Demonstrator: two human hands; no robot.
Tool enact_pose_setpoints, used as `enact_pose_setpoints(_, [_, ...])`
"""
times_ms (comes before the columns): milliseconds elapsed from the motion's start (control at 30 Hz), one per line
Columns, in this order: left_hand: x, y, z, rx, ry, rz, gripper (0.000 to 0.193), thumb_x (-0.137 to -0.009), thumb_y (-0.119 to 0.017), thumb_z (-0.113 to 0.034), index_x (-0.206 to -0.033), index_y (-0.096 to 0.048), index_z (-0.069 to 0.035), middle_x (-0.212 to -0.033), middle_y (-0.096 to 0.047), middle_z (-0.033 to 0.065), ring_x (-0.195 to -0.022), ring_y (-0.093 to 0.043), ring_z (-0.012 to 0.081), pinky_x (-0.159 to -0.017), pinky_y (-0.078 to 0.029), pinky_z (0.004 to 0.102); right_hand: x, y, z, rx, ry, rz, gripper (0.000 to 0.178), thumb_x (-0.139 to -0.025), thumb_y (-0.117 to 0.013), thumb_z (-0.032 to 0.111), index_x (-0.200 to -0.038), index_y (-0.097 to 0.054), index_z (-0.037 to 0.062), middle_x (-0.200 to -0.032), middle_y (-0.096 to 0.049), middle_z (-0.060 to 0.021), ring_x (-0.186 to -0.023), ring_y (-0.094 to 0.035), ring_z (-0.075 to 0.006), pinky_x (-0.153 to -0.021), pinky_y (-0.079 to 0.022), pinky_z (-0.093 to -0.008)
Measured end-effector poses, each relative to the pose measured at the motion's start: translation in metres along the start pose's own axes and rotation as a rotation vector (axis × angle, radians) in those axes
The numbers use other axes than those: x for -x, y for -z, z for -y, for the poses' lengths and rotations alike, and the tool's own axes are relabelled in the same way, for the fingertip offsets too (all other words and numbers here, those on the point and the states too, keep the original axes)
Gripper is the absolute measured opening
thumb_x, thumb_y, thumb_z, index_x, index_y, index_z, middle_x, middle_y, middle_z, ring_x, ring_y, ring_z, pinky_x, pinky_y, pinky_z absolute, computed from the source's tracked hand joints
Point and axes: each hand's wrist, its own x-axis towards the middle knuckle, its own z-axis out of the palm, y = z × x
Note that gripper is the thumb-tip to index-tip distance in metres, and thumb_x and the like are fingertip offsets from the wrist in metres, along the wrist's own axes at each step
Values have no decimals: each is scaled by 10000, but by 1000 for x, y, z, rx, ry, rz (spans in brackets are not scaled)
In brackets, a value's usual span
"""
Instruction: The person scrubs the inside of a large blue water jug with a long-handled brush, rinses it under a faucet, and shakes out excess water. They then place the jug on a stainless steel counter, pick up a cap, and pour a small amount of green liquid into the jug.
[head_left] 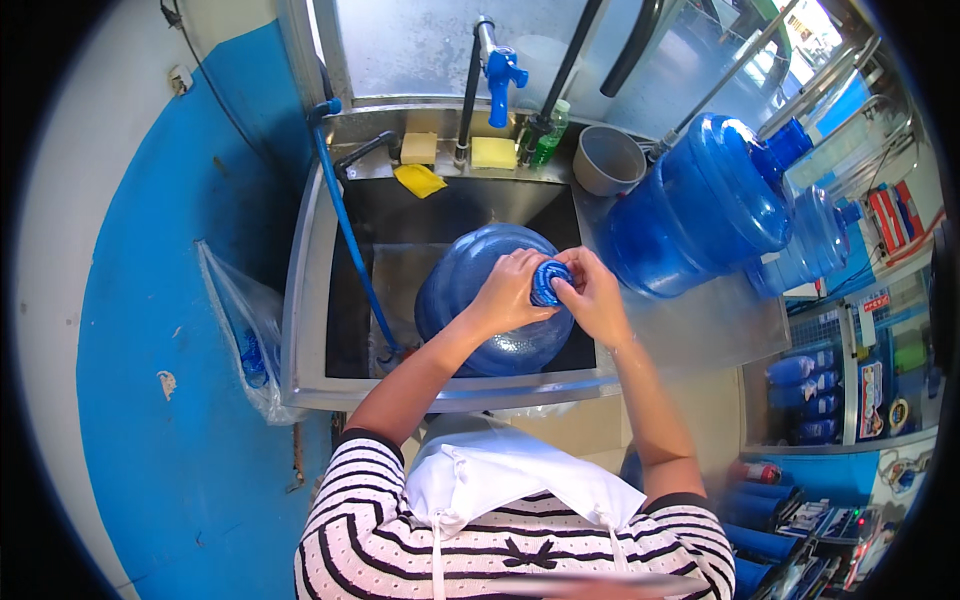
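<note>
A big translucent blue water jug [455, 275] stands in the metal sink [350, 225], its neck end toward me. Both hands meet at the round blue cap [550, 284] over its mouth. My left hand [508, 290] is closed about the cap's left side, the fingers bent over the jug's neck. From the right, my right hand [598, 300] pinches the cap between thumb and fingers. Whether the cap is seated or loose I cannot tell, as the fingers cover its rim.
A blue hose [345, 225] hangs into the sink's left side. Behind stand a blue-handled tap [503, 75], yellow sponges [493, 153], a yellow cloth [420, 181], a green bottle [550, 135] and a grey bowl [609, 160]. Another large blue jug [700, 210] occupies the right-hand counter.
</note>
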Motion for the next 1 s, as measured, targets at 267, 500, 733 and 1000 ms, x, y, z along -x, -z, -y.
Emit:
enact_pose_setpoints(267, [-4, -23, -53, 101, 87, 38, 553, -735, -768, -223, -1196, -540, -19, -1059, -566, 193, -989, -557, 403, -875, -470, 468, 11, 40, 1, 352, -140, 47, 204, -741, -729, 11, -936, -683, -31, -829, -676, -153, -727, -649, -186, -652, -505, -315])
enact_pose_setpoints(500, [-35, -35, -69, -169, 200, 231, 244, -774, -668, -118, -947, -673, 54, -908, -632, 225, -870, -646, 388, -796, -527, 438, 32, 44, -35, 481, 279, -46, 305, -818, -660, 16, -1123, -656, -4, -873, -642, -189, -789, -636, -381, -684, -514, -427])
enact_pose_setpoints(733, [-43, -65, -79, -592, -25, 344, 168, -728, -655, -65, -858, -664, 42, -810, -621, 177, -738, -648, 283, -640, -551, 324, 34, 51, -60, 525, 419, -94, 375, -787, -606, -58, -1155, -627, 15, -865, -626, -174, -783, -625, -386, -662, -514, -451])
enact_pose_setpoints(1000, [-47, -67, -54, -567, -137, 241, 153, -744, -650, -122, -803, -678, 16, -755, -637, 155, -699, -652, 270, -598, -548, 321, 14, 45, -76, 381, 355, -183, 122, -849, -630, -5, -958, -684, 6, -745, -628, -121, -652, -626, -284, -562, -486, -353])
